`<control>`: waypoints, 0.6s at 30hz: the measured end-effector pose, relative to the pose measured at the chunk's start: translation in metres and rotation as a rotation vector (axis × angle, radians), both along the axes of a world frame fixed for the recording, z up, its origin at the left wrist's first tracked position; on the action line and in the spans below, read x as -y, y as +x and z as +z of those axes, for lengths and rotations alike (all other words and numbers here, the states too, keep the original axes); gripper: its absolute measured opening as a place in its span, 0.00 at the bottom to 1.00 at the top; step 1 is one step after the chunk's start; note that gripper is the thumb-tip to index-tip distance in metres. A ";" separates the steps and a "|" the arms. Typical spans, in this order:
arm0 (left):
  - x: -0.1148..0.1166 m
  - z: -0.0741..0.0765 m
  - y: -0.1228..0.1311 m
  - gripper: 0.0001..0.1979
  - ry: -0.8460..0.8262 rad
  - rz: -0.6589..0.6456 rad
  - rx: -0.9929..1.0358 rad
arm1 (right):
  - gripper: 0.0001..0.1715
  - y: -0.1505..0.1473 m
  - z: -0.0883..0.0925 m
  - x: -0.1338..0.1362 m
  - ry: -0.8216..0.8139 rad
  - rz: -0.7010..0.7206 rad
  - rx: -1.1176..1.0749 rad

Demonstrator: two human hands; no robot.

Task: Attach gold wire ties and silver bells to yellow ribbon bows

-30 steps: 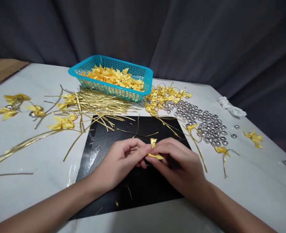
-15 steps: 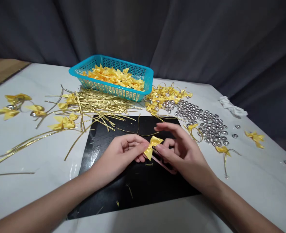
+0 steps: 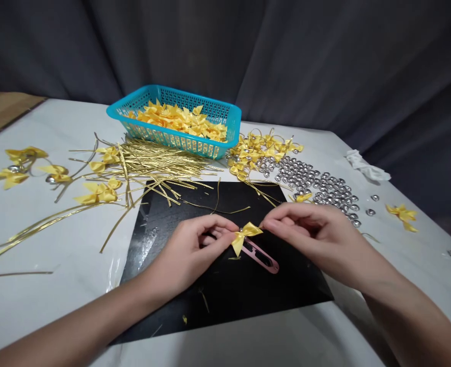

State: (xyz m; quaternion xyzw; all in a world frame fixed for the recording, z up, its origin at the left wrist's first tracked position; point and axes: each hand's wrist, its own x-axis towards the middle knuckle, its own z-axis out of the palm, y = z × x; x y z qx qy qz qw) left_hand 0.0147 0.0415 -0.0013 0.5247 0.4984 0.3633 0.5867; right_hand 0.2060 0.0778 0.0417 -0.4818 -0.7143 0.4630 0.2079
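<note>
My left hand [image 3: 198,244] pinches a yellow satin ribbon bow [image 3: 245,235] between thumb and forefinger, above a black mat. The thumb and forefinger of my right hand [image 3: 309,234] are pressed together beside the bow's right tip. Whatever thin piece they hold is too small to make out. Beneath the bow, a flat pink tool [image 3: 273,265] with a dark slot lies on the black mat [image 3: 229,300]; the bow hides its upper end. A thin gold cord [image 3: 231,211] lies curved on the mat beyond my hands.
A blue basket [image 3: 171,133] of yellow bows stands at the back. Before it lie many gold twisted cords [image 3: 160,163]. At right are bows with cords [image 3: 263,148], small silver bells [image 3: 309,178] and a white cloth [image 3: 366,165]. More bows [image 3: 99,192] lie at left.
My right hand has moved right, away from the bow's centre, and its raised fingers have closed into a pinch. The bow stays in my left hand. More of the pink tool shows.
</note>
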 end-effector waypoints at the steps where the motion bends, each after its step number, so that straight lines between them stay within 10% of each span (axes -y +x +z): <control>1: 0.000 0.000 0.000 0.09 0.009 -0.019 -0.020 | 0.11 0.000 -0.001 0.001 0.069 0.004 0.021; 9: 0.003 0.000 0.000 0.06 0.155 -0.123 -0.177 | 0.08 0.002 -0.013 -0.005 0.416 0.064 0.094; 18: 0.008 -0.001 -0.001 0.08 0.423 -0.347 -0.269 | 0.09 0.000 -0.008 0.002 0.413 0.169 0.030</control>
